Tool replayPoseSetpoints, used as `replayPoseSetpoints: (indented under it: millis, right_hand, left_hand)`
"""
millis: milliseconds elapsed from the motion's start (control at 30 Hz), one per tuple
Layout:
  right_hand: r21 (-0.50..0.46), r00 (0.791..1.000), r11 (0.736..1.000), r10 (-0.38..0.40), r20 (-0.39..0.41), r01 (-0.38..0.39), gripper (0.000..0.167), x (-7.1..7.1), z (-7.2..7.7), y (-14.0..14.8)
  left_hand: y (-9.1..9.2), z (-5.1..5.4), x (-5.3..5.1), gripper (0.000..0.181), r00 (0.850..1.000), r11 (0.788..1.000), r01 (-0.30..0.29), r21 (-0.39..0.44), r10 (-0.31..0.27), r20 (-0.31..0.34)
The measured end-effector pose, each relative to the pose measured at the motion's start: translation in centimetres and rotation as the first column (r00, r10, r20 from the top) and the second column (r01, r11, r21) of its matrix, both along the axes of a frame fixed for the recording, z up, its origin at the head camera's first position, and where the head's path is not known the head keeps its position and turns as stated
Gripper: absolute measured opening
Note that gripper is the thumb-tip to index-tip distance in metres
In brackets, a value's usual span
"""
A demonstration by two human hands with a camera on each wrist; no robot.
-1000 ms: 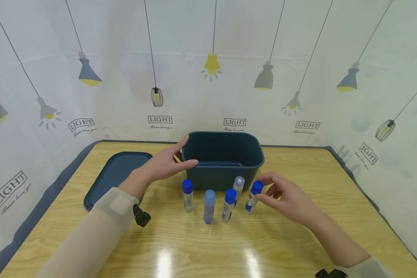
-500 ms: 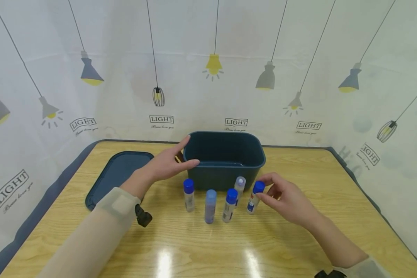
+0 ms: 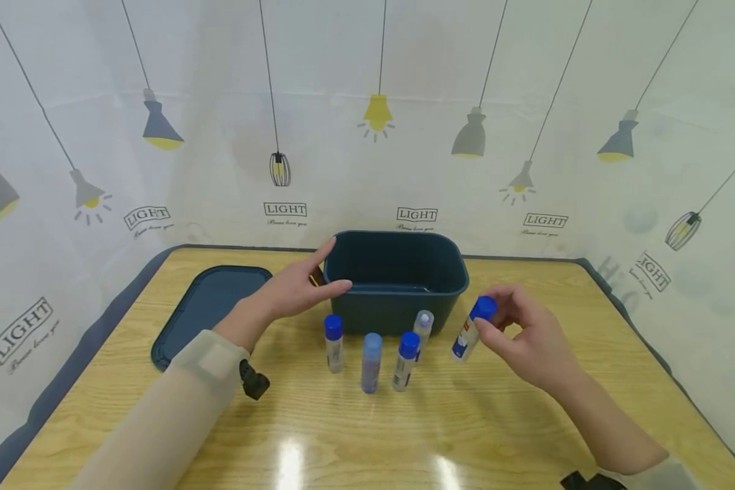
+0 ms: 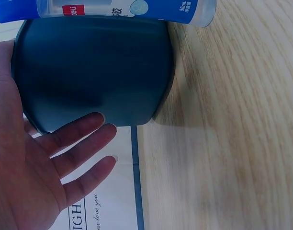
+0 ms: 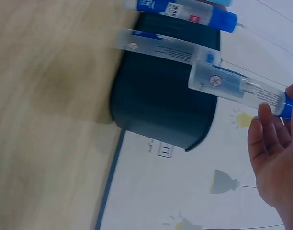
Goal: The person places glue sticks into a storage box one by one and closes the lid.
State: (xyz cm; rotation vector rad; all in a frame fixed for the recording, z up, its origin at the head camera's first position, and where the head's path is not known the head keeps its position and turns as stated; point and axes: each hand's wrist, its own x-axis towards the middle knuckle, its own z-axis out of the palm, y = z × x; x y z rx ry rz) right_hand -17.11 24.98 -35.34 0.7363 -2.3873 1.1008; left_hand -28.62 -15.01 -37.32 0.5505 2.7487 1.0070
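Note:
In the head view the left hand (image 3: 290,289) rests on the left end of the dark teal bin (image 3: 388,309), thumb on the front rim. The right hand (image 3: 535,340) pinches a blue-capped glue bottle (image 3: 467,335) by its cap, tilted and off the table, right of the bin. In the right wrist view this bottle (image 5: 237,90) extends from the fingertips. Several other bottles stand in front of the bin: a blue-capped one (image 3: 333,344), a light-blue-capped one (image 3: 371,364), another blue-capped one (image 3: 405,362) and a clear-capped one (image 3: 425,327).
A dark blue lid (image 3: 205,306) lies on the wooden table (image 3: 355,435) at the left, partly behind the left forearm. A white cloth (image 3: 220,136) printed with lamps hangs behind and beside the table.
My right hand has lifted the blue-capped bottle off the table and moved it right and up, away from the others. The left hand and the bin have hardly moved.

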Motion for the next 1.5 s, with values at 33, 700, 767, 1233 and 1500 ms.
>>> replayPoseSetpoints:
  millis: [33, 700, 767, 1233, 1500]
  right_hand:
    - [-0.020, 1.000, 1.000, -0.005, -0.025, 0.005, 0.036, 0.0, 0.4, 0.0]
    - [-0.256, 0.989, 0.965, 0.013, -0.144, -0.050, 0.032, -5.0, 8.8, -3.2]
    - [-0.246, 0.994, 0.969, 0.001, -0.112, -0.029, 0.031, -5.9, 8.8, -3.5]
    - [0.042, 0.976, 0.997, -0.068, 0.206, 0.061, 0.039, -11.7, 5.3, -5.5]
    - [0.091, 0.958, 0.996, -0.020, 0.288, -0.006, 0.039, -13.1, 3.6, -7.8]
  left_hand:
    - [0.0, 0.0, 0.0, 0.107, 1.000, 1.000, 0.001, 0.000, -0.001, -0.001]
    - [-0.1, 0.1, 0.1, 0.106, 1.000, 1.000, 0.010, 0.005, -0.010, 0.013]
    - [-0.1, 0.1, 0.0, 0.106, 1.000, 1.000, 0.010, 0.006, -0.010, 0.010]
    - [-0.1, -0.3, -0.1, 0.105, 1.000, 1.000, 0.011, 0.010, -0.011, -0.004]
    - [-0.1, -0.3, -0.2, 0.106, 1.000, 1.000, 0.009, -0.015, -0.009, -0.022]
